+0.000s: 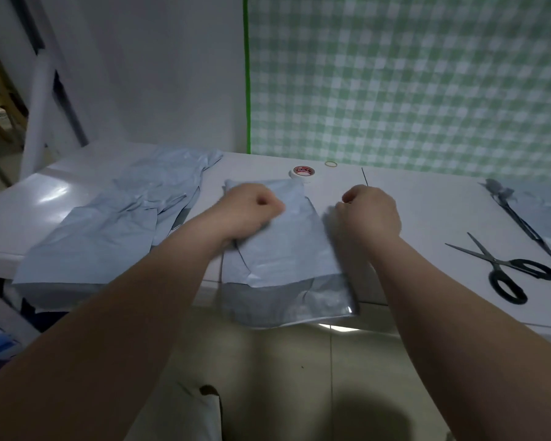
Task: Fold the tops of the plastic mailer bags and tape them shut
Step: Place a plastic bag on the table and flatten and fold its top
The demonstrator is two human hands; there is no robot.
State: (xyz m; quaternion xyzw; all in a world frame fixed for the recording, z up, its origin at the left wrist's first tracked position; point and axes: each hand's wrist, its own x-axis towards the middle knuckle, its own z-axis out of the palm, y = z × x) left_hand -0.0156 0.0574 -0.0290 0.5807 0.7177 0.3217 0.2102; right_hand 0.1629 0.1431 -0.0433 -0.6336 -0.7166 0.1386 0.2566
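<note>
The left hand (252,211) is seen curled upon the mailer bag (287,249), the right hand (371,213) curled just beside its right edge; whether anything is gripped cannot be told. The bag is laid on the bench (442,211), overhanging its near edge, with a tape roll (303,171) behind.

mailer bag (283,243), centre: pale blue-grey outside, darker grey band at its lower end
pile of mailer bags (115,218), left: same plain pale blue-grey
tape roll (302,172): white, red print on the core
rubber band (330,163): tan-yellow
scissors (503,268), right: black handles, dark blades
cloth (411,84), upper right: green-and-white gingham check, bright green left edge
table (411,218): glossy white
floor (283,361), bottom: beige tiles
</note>
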